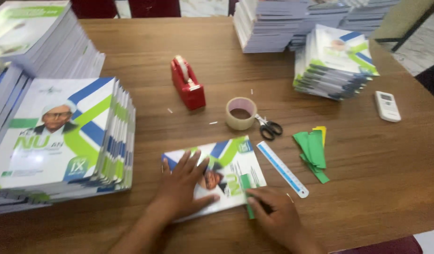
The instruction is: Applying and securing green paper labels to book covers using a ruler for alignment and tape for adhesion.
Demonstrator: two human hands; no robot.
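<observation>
1. A wooden table [377,188] fills the view; a tall book stack [61,141] sits at its left, and more stacks line the far edge.
2. Mid-table stand a red tape dispenser [187,83], a tape roll [241,113], scissors [269,127], a ruler [282,168] and green paper strips [312,150].
3. The left hand [181,181] lies flat, fingers spread, on a booklet [231,164] at the near edge.
4. The right hand [273,211] pinches a green strip [247,188] against the booklet's right edge.

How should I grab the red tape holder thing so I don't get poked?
Grip the red tape dispenser by its two flat long sides, around the middle, coming straight down from above. It stands upright and free on the wooden table, so both sides are open. Keep fingers off the near end, where the cutter probably sits; the picture is too blurred to be sure.
</observation>
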